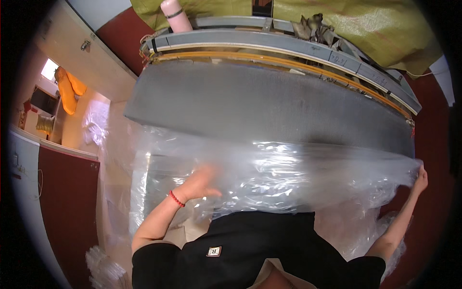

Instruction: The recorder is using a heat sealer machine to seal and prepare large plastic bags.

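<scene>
A wide sheet of clear plastic film (274,166) lies crumpled and shiny across the near part of a long dark grey surface (216,98). At the far right, my right hand (421,178) is closed on the film's edge and pulls it taut into a fold. My left hand (199,183), with a red bead bracelet (176,199) at the wrist, is over the film left of the middle. Its thumb stands apart, but the other fingers are smeared by motion, so their hold on the film does not show.
A grey metal rail with orange strips (269,59) runs along the far edge. On it stand a pink bottle (176,16) and a dark crumpled thing (313,28). Yellow-green woven sacks (356,29) are behind. More film (103,267) bunches at lower left, near an open door (82,43).
</scene>
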A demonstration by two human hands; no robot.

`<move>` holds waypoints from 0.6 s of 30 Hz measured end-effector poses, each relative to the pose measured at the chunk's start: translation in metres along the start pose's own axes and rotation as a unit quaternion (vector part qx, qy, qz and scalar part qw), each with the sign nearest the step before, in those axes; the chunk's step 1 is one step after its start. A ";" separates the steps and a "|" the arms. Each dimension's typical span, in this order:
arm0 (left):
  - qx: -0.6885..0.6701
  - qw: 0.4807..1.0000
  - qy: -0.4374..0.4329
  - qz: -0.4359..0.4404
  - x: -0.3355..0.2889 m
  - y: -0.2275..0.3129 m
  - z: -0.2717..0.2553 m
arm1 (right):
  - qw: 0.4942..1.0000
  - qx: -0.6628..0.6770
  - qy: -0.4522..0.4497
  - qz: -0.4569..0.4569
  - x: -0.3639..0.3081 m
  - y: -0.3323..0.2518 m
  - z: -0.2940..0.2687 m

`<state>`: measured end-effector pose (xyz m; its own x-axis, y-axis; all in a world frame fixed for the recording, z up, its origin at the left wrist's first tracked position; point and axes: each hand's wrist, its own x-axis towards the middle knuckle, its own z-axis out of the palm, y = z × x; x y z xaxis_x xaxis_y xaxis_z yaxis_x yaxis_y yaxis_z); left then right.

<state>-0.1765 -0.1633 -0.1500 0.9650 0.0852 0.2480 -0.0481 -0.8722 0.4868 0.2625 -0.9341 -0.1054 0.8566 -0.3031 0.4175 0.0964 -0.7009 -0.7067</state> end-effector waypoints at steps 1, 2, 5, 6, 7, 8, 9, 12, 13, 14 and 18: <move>-0.014 0.985 -0.169 -0.020 -0.014 -0.008 0.007 | 0.999 -0.004 0.028 0.028 0.006 0.011 -0.014; -0.031 0.942 -0.333 -0.036 -0.028 -0.020 0.015 | 0.998 0.019 0.038 0.049 0.010 0.027 -0.032; 0.116 0.853 -0.500 -0.099 -0.081 -0.077 0.011 | 0.988 0.089 0.057 0.116 0.017 0.050 -0.068; 0.151 0.851 -0.484 -0.137 -0.090 -0.093 -0.001 | 0.986 0.095 0.061 0.121 0.021 0.057 -0.075; 0.159 0.854 -0.462 -0.181 -0.095 -0.108 -0.019 | 0.985 0.101 0.062 0.126 0.027 0.060 -0.076; 0.169 0.850 -0.440 -0.233 -0.096 -0.110 -0.036 | 0.986 0.054 0.070 0.142 0.025 0.051 -0.058; 0.155 0.857 -0.429 -0.238 -0.083 -0.106 -0.051 | 0.987 0.051 0.060 0.140 0.030 0.048 -0.055; -0.004 0.898 -0.338 -0.281 -0.066 -0.093 -0.066 | 0.977 0.114 0.047 0.175 0.024 0.027 -0.030; -0.005 0.947 -0.265 -0.181 -0.068 -0.096 -0.047 | 0.977 0.128 0.044 0.167 0.040 0.044 -0.051; 0.010 0.978 -0.188 -0.093 -0.076 -0.090 -0.033 | 0.972 0.134 0.055 0.184 0.035 0.037 -0.030; 0.086 0.971 -0.166 -0.147 -0.114 -0.080 0.030 | 0.972 0.061 0.031 0.226 0.031 0.005 -0.017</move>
<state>-0.2755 -0.1180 -0.2423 0.9618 0.2076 -0.1787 0.2586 -0.9034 0.3422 0.2809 -0.9576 -0.0866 0.7930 -0.6040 0.0801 -0.2204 -0.4070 -0.8864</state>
